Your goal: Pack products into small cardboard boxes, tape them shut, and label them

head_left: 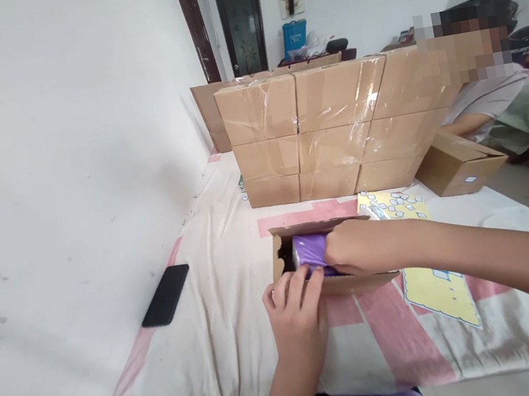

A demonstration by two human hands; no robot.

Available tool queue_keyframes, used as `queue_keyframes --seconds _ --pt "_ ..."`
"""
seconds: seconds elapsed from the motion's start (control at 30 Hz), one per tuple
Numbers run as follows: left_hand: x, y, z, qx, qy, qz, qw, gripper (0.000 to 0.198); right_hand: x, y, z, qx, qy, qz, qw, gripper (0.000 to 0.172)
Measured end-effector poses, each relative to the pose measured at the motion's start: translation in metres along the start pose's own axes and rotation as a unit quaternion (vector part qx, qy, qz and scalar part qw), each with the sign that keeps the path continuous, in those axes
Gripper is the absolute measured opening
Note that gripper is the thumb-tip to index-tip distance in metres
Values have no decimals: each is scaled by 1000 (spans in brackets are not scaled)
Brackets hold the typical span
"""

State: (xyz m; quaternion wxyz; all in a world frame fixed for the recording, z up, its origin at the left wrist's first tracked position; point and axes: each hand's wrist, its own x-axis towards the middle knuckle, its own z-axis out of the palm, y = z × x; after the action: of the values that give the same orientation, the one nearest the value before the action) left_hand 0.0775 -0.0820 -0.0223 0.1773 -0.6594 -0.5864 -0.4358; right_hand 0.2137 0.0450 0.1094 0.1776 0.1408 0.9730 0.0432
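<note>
A small open cardboard box stands on the cloth-covered table in front of me. Inside it is a purple plastic-wrapped packet with a whitish end. My left hand is hooked over the near wall at the left corner, its fingertips reaching the packet's near edge. From the right, my right hand dips into the box, its knuckles bent against the packet. The fingertips of that hand are hidden inside.
Wrapped cartons form a wall behind the box. Yellow sticker sheets lie at the right, a black phone at the left. Across the table, a person reaches toward another cardboard box. A white wall runs along the left.
</note>
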Motion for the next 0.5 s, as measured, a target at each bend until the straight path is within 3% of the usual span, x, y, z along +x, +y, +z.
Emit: queue_keyframes --seconds 0.2,0.37,0.5 --pt "-5 -11 7 -3 73 3 997 26 -11 -6 -2 -87 10 -21 996 20" --pt "-4 -14 14 -7 63 42 997 28 8 -2 6 -59 13 -36 998 30" --pt "3 -18 14 9 47 49 998 29 10 6 1 -79 -9 -45 996 26"
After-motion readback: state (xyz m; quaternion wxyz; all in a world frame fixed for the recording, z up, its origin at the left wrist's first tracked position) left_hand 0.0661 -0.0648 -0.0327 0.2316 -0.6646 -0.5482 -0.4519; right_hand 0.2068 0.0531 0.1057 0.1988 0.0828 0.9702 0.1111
